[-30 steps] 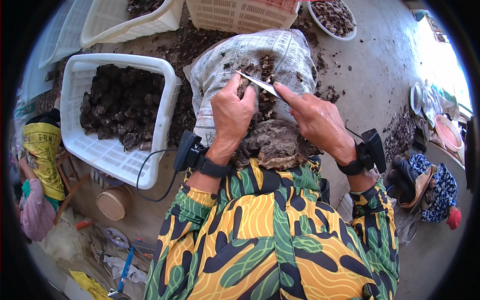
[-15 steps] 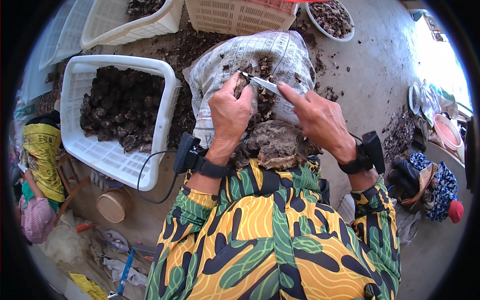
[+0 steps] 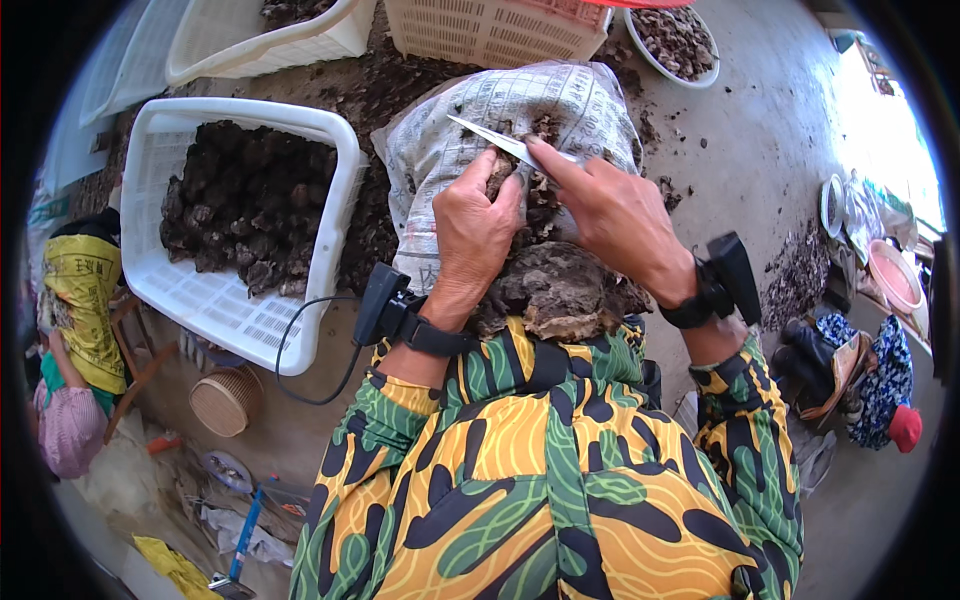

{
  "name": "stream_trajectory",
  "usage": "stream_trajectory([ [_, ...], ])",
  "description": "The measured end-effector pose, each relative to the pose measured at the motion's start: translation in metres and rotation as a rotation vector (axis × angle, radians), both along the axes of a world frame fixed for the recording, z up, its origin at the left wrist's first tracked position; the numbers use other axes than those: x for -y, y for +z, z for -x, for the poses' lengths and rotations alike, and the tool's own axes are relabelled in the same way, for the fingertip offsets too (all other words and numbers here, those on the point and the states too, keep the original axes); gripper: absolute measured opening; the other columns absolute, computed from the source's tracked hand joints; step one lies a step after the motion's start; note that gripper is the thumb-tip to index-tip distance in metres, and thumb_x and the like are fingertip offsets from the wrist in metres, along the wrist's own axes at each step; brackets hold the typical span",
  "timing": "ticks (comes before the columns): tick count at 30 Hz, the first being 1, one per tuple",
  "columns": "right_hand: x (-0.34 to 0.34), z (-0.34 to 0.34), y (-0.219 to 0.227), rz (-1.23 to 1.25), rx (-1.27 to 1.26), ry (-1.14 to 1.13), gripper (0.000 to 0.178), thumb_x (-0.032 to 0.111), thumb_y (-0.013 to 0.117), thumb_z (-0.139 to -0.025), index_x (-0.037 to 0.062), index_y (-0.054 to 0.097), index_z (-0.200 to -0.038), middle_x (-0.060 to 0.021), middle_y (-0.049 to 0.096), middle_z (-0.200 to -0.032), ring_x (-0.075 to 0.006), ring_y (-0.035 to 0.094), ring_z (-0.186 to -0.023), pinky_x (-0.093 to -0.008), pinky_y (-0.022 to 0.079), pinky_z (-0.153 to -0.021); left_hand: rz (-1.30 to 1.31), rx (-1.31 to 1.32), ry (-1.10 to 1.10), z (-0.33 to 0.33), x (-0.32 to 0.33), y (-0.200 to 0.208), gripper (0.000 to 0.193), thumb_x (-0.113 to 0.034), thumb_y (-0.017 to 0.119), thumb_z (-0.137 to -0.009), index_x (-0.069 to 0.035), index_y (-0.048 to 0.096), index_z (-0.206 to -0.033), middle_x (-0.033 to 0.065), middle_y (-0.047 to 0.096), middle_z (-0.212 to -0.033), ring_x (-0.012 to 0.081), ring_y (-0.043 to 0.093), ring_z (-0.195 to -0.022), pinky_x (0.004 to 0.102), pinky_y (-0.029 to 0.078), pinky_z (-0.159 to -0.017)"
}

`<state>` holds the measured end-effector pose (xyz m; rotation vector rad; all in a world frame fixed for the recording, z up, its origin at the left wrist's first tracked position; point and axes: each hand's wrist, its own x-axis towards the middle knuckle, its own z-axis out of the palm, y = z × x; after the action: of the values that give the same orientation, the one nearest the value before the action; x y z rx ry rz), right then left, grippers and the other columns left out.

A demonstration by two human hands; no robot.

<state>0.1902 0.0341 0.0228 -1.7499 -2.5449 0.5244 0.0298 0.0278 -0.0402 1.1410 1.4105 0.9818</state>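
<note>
My right hand (image 3: 622, 215) grips a knife (image 3: 495, 137) with a narrow, pale, pointed blade, index finger along its top. The blade points left, just above my left hand (image 3: 478, 218). My left hand pinches a small, rough brown lump (image 3: 499, 172) between thumb and fingers; its kind is hard to make out. Both hands are over a stuffed white woven sack (image 3: 420, 140) with dark crumbs scattered on it. In front of my waist rests a larger, ruffled grey-brown clump (image 3: 565, 290), like a dried fungus.
To the left, a white plastic basket (image 3: 335, 215) holds dark brown lumps (image 3: 250, 200). Pale crates (image 3: 495, 35) stand at the back, with a white basin (image 3: 695, 80) of brown pieces at the back right. Other people sit at left (image 3: 75, 400) and right (image 3: 880, 380). Dark debris litters the floor.
The knife's tip has risen away from the lump and now points up and left. My left hand has shifted slightly right and down, still pinching the lump.
</note>
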Motion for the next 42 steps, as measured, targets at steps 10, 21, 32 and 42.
stream_trajectory([
  [10,0.017,-0.03,0.003,0.05,-0.108,0.002,0.055,0.009,0.06,-0.085,0.0212,0.047,-0.137,-0.0136,0.058,-0.074,-0.0309,0.06,-0.066,-0.0409,0.048,-0.056,0.251,0.447,0.018,0.013,-0.009,0.002,0.04,-0.012,0.059,-0.085,0.004,0.052,-0.121,0.006,0.061,-0.068,0.0059,0.049,-0.044,0.0199,0.036,-0.039],
  [21,0.02,-0.046,-0.008,0.222,-0.378,0.016,0.06,0.006,0.059,-0.085,0.0214,0.042,-0.141,-0.0166,0.063,-0.082,-0.0358,0.062,-0.077,-0.0416,0.049,-0.068,0.456,0.853,0.05,0.022,-0.013,0.0,0.06,-0.012,0.061,-0.087,0.004,0.035,-0.139,0.0102,0.062,-0.068,0.0097,0.049,-0.043,0.0209,0.036,-0.038],
  [32,0.009,-0.008,-0.006,0.13,-0.096,-0.091,0.061,0.005,0.059,-0.084,0.023,0.044,-0.141,-0.0146,0.057,-0.077,-0.0332,0.058,-0.068,-0.0418,0.047,-0.061,0.466,0.793,0.053,0.019,-0.016,-0.003,0.055,-0.011,0.061,-0.087,0.004,0.042,-0.137,0.0078,0.061,-0.065,0.0085,0.048,-0.042,0.0205,0.034,-0.036],
  [42,0.006,-0.028,-0.008,0.095,-0.155,0.071,0.056,0.011,0.059,-0.086,0.0227,0.045,-0.139,-0.0139,0.057,-0.073,-0.0315,0.058,-0.06,-0.0409,0.045,-0.052,0.475,0.82,0.064,0.02,-0.015,-0.006,0.05,-0.011,0.059,-0.086,0.002,0.046,-0.133,0.009,0.061,-0.065,0.0088,0.048,-0.041,0.0204,0.033,-0.035],
])
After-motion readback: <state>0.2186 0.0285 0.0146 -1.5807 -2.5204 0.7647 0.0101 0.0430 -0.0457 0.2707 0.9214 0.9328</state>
